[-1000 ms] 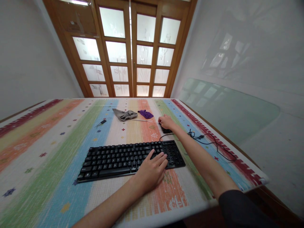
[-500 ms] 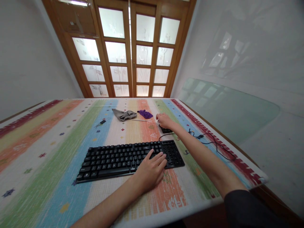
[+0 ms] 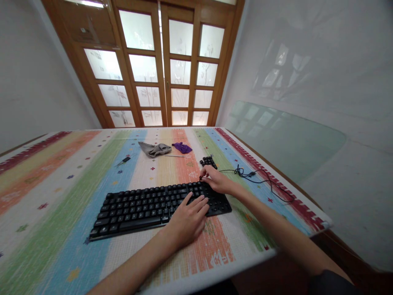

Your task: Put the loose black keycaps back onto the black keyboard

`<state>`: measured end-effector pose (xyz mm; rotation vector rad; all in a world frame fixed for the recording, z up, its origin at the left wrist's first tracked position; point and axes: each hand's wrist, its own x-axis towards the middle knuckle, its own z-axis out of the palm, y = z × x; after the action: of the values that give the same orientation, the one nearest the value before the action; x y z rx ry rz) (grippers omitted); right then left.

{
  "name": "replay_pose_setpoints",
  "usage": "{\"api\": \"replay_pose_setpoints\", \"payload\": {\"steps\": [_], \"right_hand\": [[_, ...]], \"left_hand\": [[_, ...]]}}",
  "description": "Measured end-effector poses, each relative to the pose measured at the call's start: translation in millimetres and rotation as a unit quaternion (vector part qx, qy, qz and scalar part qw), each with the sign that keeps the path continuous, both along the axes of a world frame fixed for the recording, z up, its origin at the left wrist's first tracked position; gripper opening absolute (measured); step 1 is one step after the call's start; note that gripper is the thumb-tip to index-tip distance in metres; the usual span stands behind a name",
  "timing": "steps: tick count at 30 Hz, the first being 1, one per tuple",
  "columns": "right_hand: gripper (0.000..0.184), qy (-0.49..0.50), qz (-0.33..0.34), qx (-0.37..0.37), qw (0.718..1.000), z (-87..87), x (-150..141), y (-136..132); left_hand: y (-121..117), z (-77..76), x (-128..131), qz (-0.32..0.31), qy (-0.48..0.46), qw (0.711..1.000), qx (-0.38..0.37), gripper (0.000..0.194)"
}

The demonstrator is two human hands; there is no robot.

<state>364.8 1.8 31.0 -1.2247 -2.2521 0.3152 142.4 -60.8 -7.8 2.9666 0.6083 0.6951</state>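
A black keyboard (image 3: 138,207) lies slightly aslant in front of me. Key caps are off its number pad at the right end, where bare round posts show. My left hand (image 3: 188,219) rests flat on the right part of the keyboard, fingers spread. Above the keyboard's upper right edge, my right hand (image 3: 213,179) is closed in a pinch on a small black keycap (image 3: 200,178), mostly hidden by the fingertips. Just beyond that hand sits a small pile of loose black keycaps (image 3: 208,162).
A grey cloth (image 3: 155,150) and a purple cloth (image 3: 182,147) lie farther back, with a thin rod (image 3: 173,156) before them. To the left is a small black-handled tool (image 3: 123,161). The black cable (image 3: 260,174) winds along the right side of the striped tablecloth (image 3: 73,213).
My right hand has come back from the keycap pile to the keyboard's upper right, pinching a keycap. My left hand stays on the keyboard. The view has shifted slightly.
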Motion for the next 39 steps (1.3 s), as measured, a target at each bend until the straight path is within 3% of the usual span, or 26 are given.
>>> {"api": "replay_pose_setpoints", "payload": {"steps": [6, 15, 23, 31, 39], "right_hand": [[0.010, 0.077, 0.004, -0.004, 0.997, -14.1, 12.7, -30.3], [0.013, 0.013, 0.028, 0.038, 0.999, -13.9, 3.7, -38.4], [0.017, -0.022, 0.019, 0.064, 0.998, -16.5, 2.8, -42.7], [0.015, -0.021, -0.001, 0.061, 0.998, -19.2, 1.4, -43.3], [0.015, -0.046, -0.016, 0.108, 0.993, -16.9, 2.2, -45.3]], "left_hand": [[4.6, 10.7, -1.9, -0.003, -0.040, 0.998, -0.039, 0.023], [32.3, 28.1, 7.6, 0.031, -0.066, 0.995, -0.067, 0.018], [42.9, 21.4, 25.3, 0.028, -0.069, 0.997, -0.037, 0.024], [41.8, 16.1, 25.2, 0.029, -0.088, 0.995, -0.037, 0.026], [41.5, 14.8, 26.2, 0.032, -0.079, 0.996, -0.016, 0.022]]}}
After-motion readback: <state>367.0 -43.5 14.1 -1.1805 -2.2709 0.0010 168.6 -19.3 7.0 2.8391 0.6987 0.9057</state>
